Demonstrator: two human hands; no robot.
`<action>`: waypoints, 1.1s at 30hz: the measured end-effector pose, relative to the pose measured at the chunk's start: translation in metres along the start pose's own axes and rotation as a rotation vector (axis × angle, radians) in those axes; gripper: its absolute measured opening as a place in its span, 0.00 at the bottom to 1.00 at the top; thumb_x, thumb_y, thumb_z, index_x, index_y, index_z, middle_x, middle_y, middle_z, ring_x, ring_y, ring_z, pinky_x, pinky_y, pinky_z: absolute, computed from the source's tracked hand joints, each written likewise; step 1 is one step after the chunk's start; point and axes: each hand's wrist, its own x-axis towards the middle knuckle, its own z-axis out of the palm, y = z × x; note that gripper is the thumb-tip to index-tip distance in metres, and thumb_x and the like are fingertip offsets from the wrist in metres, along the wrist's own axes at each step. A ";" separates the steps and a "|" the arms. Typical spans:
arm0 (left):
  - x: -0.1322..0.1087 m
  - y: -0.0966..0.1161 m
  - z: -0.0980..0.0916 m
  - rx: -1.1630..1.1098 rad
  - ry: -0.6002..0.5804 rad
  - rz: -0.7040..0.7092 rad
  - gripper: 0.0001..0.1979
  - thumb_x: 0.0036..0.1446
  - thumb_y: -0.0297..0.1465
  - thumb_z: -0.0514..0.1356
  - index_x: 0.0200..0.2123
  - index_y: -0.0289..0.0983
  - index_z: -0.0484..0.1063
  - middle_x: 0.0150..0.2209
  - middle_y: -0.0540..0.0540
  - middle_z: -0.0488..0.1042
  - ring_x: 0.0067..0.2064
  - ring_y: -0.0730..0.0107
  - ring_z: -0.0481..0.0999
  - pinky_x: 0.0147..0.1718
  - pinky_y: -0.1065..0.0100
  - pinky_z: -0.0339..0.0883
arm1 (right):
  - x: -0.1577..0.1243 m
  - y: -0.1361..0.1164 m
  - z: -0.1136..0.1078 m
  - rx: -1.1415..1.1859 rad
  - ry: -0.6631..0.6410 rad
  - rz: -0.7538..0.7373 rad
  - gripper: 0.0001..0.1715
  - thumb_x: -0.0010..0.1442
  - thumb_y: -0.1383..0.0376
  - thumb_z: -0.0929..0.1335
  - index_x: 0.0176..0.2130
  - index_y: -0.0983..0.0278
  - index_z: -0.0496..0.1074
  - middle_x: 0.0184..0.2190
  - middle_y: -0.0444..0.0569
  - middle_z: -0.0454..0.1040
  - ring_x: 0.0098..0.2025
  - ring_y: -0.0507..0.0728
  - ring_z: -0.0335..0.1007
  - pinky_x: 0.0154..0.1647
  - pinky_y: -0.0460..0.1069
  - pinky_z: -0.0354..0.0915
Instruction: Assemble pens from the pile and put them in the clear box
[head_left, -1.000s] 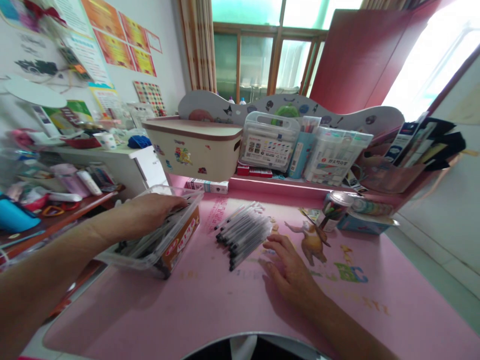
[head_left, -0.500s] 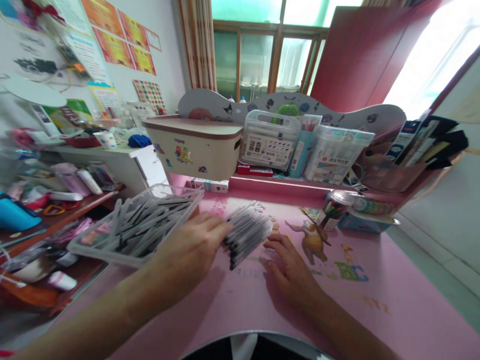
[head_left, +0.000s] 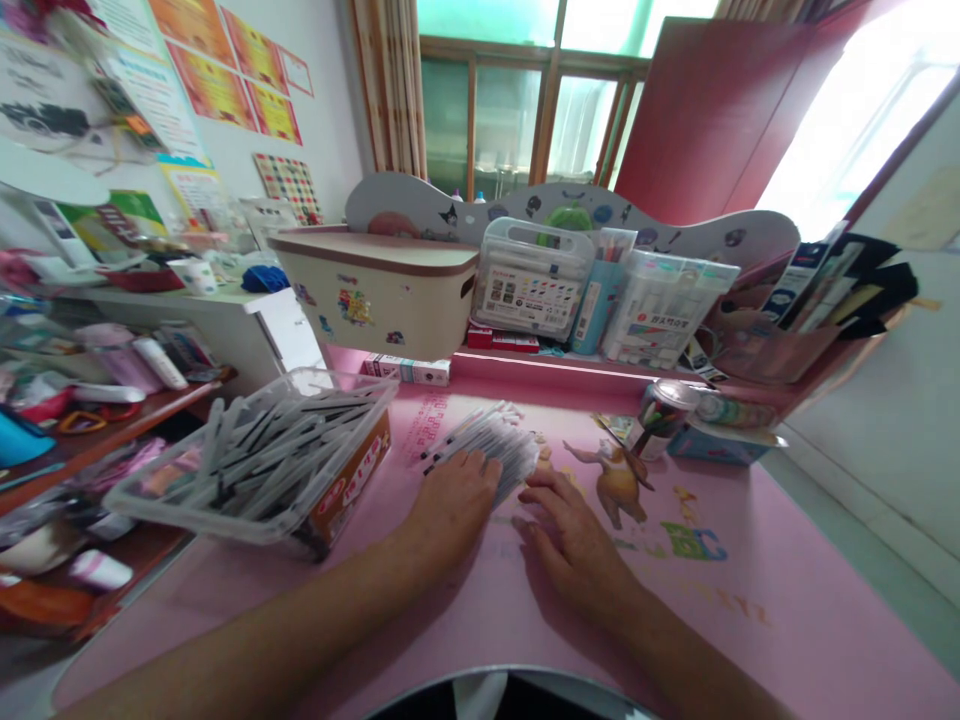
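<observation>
A loose bundle of slim, clear pen refills (head_left: 487,430) with dark ends lies on the pink table. My left hand (head_left: 457,500) covers the near ends of this bundle, fingers bent together over the refills; the thumb is hidden. To the right, my right hand (head_left: 574,535) rests by the bundle's right edge with its fingers apart and nothing in them. At the left, a clear plastic box (head_left: 289,530) holds many more slim, greyish tubes and leans on a brown printed carton (head_left: 352,485).
A cream lidded bin (head_left: 390,300), a clear handled case (head_left: 532,280) and a marker box (head_left: 667,310) line the shelf behind. A can (head_left: 664,415) and a blue box (head_left: 724,445) stand at the right. Cluttered shelves (head_left: 127,410) lie left of the table.
My left hand has moved from the bundle's left side to the right, over its near dark ends. The right hand stays nearly in place. The view has shifted slightly.
</observation>
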 end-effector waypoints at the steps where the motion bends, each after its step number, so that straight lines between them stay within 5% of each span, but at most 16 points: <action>1: 0.000 0.000 0.000 -0.008 -0.005 -0.001 0.16 0.58 0.21 0.51 0.47 0.34 0.71 0.44 0.38 0.76 0.46 0.55 0.75 0.44 0.60 0.68 | 0.000 -0.001 0.000 0.008 -0.004 0.001 0.19 0.59 0.74 0.64 0.48 0.61 0.71 0.51 0.54 0.69 0.56 0.61 0.64 0.60 0.57 0.62; 9: -0.001 -0.006 0.006 -0.063 -0.037 0.044 0.16 0.51 0.27 0.61 0.45 0.36 0.70 0.44 0.38 0.76 0.46 0.53 0.75 0.45 0.58 0.69 | 0.003 0.001 -0.001 -0.004 -0.056 -0.001 0.16 0.61 0.74 0.63 0.45 0.60 0.73 0.48 0.52 0.70 0.53 0.61 0.66 0.57 0.58 0.63; 17: -0.011 -0.005 -0.016 -0.088 0.032 0.015 0.15 0.58 0.22 0.50 0.44 0.36 0.72 0.43 0.38 0.75 0.45 0.53 0.75 0.43 0.56 0.69 | 0.004 -0.001 -0.002 -0.024 -0.088 -0.039 0.15 0.62 0.72 0.62 0.46 0.60 0.72 0.48 0.52 0.72 0.51 0.60 0.67 0.55 0.57 0.64; 19: -0.018 0.000 -0.016 -0.133 0.008 0.008 0.15 0.59 0.22 0.49 0.45 0.37 0.72 0.43 0.39 0.75 0.43 0.55 0.76 0.42 0.57 0.70 | 0.004 0.000 -0.001 -0.033 -0.038 0.016 0.14 0.60 0.73 0.62 0.43 0.61 0.71 0.44 0.52 0.73 0.48 0.61 0.68 0.51 0.58 0.65; 23: -0.031 0.013 -0.013 -0.191 -0.077 -0.011 0.19 0.54 0.18 0.49 0.45 0.37 0.72 0.43 0.40 0.74 0.40 0.58 0.76 0.38 0.60 0.70 | 0.005 0.011 0.000 -0.127 0.263 0.208 0.10 0.56 0.70 0.64 0.40 0.62 0.65 0.33 0.51 0.69 0.35 0.61 0.67 0.38 0.59 0.67; 26: -0.035 0.018 -0.010 -0.245 -0.091 -0.010 0.20 0.52 0.17 0.50 0.44 0.37 0.73 0.43 0.40 0.73 0.41 0.58 0.75 0.41 0.60 0.70 | 0.006 0.017 -0.001 -0.203 0.367 0.082 0.20 0.55 0.70 0.66 0.49 0.64 0.64 0.42 0.56 0.69 0.44 0.65 0.66 0.47 0.62 0.65; 33: -0.030 0.012 -0.016 -0.403 0.135 -0.004 0.16 0.58 0.20 0.49 0.41 0.37 0.73 0.41 0.41 0.73 0.43 0.60 0.73 0.46 0.60 0.67 | 0.008 -0.001 -0.010 -0.005 0.017 -0.025 0.13 0.64 0.69 0.60 0.42 0.61 0.72 0.38 0.51 0.72 0.42 0.60 0.67 0.47 0.56 0.64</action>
